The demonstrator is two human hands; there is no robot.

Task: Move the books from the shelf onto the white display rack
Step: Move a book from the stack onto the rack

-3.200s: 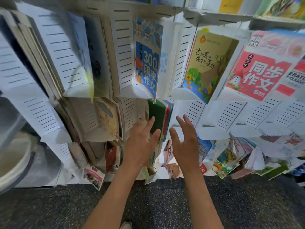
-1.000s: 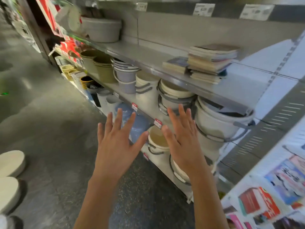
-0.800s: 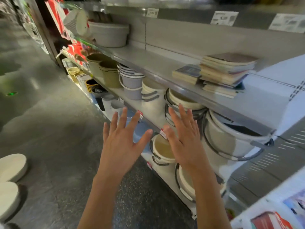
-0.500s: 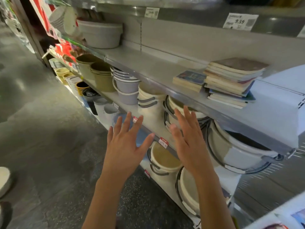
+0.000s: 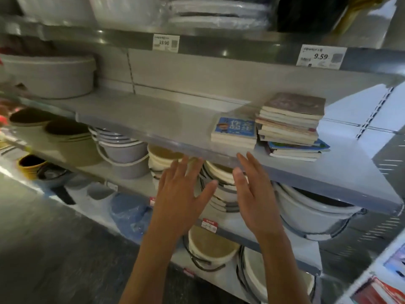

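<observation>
Head view, store aisle. Grey metal shelf point(image 5: 166, 119) runs across mid-frame. Two lots of books sit on it toward 2 o'clock: a short stack topped by a blue-covered book point(image 5: 235, 128) near the shelf's front edge, and just to its right a taller stack of books point(image 5: 291, 126), somewhat askew, dark cover on top. Left hand point(image 5: 177, 200) and right hand point(image 5: 254, 194) are both raised at centre frame, below and in front of the shelf edge, fingers straight and spread, palms away from the camera, holding nothing. Right fingertips lie just under the blue-covered book, not touching it. Buckets and basins point(image 5: 122, 150) are stacked on the lower shelves behind the hands. Price tag point(image 5: 321, 57) reading 9.59 at 1 o'clock on the upper shelf edge. White display rack point(image 5: 372, 279) shows at 4 o'clock, frame corner only.
</observation>
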